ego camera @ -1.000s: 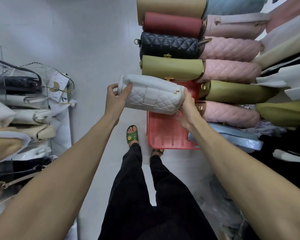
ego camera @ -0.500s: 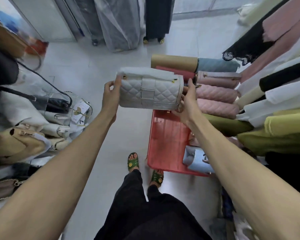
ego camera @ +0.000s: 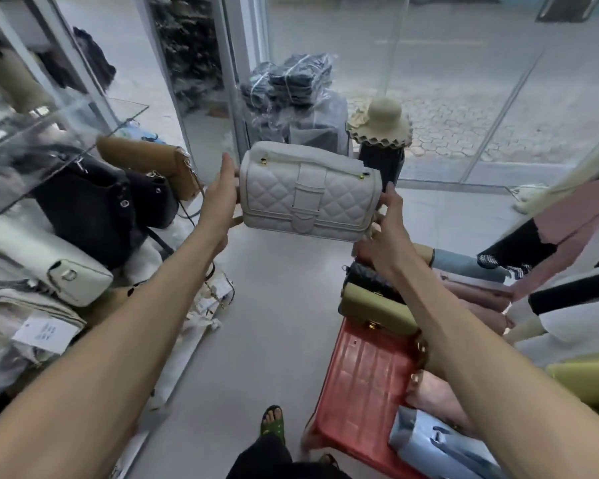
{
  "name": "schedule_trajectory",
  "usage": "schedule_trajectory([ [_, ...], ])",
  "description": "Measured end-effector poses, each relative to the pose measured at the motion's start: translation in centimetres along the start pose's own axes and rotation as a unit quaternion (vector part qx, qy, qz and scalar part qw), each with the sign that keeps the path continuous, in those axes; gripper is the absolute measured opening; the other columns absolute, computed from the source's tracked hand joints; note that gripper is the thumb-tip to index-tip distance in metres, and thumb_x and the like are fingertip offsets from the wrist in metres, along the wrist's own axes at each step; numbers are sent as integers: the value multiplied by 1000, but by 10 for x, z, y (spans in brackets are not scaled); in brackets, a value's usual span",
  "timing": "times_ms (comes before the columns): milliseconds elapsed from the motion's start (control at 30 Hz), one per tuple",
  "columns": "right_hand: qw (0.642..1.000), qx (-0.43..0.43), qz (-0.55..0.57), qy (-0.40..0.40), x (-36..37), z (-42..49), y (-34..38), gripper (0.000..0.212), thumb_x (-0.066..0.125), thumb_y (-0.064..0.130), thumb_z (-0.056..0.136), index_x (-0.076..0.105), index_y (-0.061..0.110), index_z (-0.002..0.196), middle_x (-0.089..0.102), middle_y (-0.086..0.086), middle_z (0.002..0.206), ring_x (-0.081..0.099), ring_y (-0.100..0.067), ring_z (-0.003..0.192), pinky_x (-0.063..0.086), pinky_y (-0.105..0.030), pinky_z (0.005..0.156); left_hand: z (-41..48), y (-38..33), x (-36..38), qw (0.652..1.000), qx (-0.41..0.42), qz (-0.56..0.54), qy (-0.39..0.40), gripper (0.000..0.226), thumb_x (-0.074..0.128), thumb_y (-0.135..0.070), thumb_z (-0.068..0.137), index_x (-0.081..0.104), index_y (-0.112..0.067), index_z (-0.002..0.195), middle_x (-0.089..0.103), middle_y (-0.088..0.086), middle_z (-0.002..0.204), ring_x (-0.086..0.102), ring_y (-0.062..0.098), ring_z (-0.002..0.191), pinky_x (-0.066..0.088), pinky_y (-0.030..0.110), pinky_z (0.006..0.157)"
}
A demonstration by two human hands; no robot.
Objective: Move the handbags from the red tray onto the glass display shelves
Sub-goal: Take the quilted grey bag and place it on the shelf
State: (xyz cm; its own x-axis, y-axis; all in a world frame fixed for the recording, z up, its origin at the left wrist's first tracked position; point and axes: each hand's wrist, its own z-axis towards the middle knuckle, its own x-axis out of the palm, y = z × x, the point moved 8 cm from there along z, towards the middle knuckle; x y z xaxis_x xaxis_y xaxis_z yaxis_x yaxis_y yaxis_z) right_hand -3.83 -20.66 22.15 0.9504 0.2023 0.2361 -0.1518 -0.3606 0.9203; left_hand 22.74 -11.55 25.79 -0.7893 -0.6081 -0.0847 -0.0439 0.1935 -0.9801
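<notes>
Fingers (ego camera: 227, 169) hold handbag (ego camera: 308, 193) crosswise (flap facing camera, seemingly).

Single head-worn wide-angle camera faces forward and downward, near the hands (ego camera: 385, 233).

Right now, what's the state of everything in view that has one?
white quilted handbag, held in the air, upright, flap closed
left hand, holds the bag's left end
right hand, holds the bag's right end
red tray, on the floor, middle bare
olive handbag, lying at the tray's far end
</notes>
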Motion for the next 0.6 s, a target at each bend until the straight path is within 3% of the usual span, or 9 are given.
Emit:
schedule_trajectory([
  [100,1000,-15,-9,22,26,-5,18,48,36,64,102,55,34,133,65,4,133,61,-17,121,44,-51,109,-9,-28,-26,1000,11,-10,-12,65,30,-76,94,69,-28,114,75,0,110,69,19,106,55,46,93],
  [167,998,-33,-4,50,46,-8,30,54,35,64,102,52,32,142,65,1,138,64,-18,121,54,-44,95,-16,-46,-42,999,15,-15,-26,60,30,-73,96,68,-29,111,74,0,111,69,17,102,57,39,87],
  [233,996,-53,2,73,67,-9,43,49,33,59,105,60,31,136,69,1,131,68,-16,113,60,-33,77,-25,-63,-57,999,21,-19,-40,60,28,-72,97,66,-27,111,73,0,106,68,12,92,57,30,71],
  [300,991,-71,-2,111,91,-11,56,48,30,57,107,66,34,128,71,2,128,69,-17,114,60,-34,85,-34,-80,-74,997,45,-14,-55,59,26,-69,99,65,-26,106,73,-3,92,69,8,78,54,25,59],
  [367,986,-84,-13,147,115,-17,67,51,29,59,105,63,31,132,72,0,129,68,-19,119,57,-41,96,-42,-97,-93,995,73,-7,-73,64,23,-70,98,64,-24,115,74,-1,93,70,10,77,52,25,59],
  [467,981,-97,-33,165,149,-24,85,65,40,70,91,57,27,137,73,-1,126,69,-21,118,58,-46,94,-54,-123,-129,987,119,-22,-107,72,24,-75,95,56,-26,137,71,0,119,69,11,91,51,25,64],
  [533,975,-112,-42,188,177,-31,99,56,41,66,94,63,26,127,76,2,113,71,-18,109,59,-40,87,-67,-141,-153,980,148,-36,-131,69,27,-73,96,57,-26,135,71,-2,118,70,9,95,52,23,63],
  [600,966,-141,-45,212,208,-39,117,41,34,50,107,67,26,111,78,10,92,73,-9,93,60,-29,70,-78,-158,-177,972,175,-56,-144,63,27,-69,98,60,-27,131,74,-7,109,72,4,86,58,24,62],
])
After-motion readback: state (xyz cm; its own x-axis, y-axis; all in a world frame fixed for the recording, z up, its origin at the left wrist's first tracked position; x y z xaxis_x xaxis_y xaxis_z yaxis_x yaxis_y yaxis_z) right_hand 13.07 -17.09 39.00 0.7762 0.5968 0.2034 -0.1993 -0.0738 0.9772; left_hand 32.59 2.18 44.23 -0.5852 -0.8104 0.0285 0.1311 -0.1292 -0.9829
